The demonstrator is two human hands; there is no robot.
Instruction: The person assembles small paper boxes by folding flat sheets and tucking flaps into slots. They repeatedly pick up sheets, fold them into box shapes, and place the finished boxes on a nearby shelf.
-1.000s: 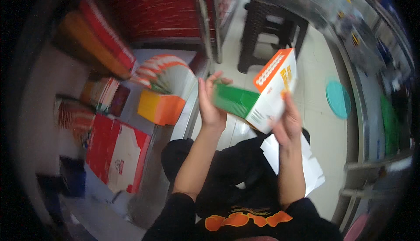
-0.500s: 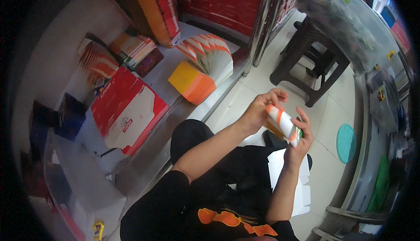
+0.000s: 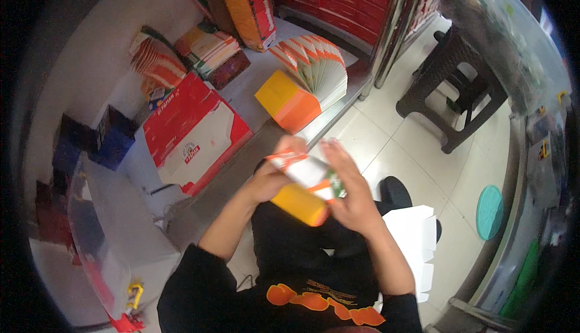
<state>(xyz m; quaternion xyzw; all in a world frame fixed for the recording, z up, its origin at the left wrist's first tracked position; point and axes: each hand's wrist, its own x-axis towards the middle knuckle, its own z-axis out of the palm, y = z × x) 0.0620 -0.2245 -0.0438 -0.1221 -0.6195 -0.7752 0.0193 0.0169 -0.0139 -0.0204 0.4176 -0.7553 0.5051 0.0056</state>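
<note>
Over my lap, both hands are on a small carton (image 3: 299, 203) with a yellow side and orange, white and green parts; it is slightly blurred. My left hand (image 3: 269, 179) grips its left end. My right hand (image 3: 353, 200) presses on its right end, the fingers stretched up along it. On the shelf ahead stands a yellow and orange box (image 3: 287, 100). A fanned row of flat orange and white cartons (image 3: 317, 70) rests against that box. White cut cardboard (image 3: 411, 236) lies beside my right forearm.
A red and white box (image 3: 196, 136) lies on the shelf at left, with more carton stacks (image 3: 208, 49) behind it. Dark blue boxes (image 3: 112, 136) stand farther left. A dark plastic stool (image 3: 453, 91) and a teal round lid (image 3: 489, 212) are at right.
Both hands have moved left and nearer to my body with the carton. The carton has turned, and its yellow side shows more. The view has shifted a little.
</note>
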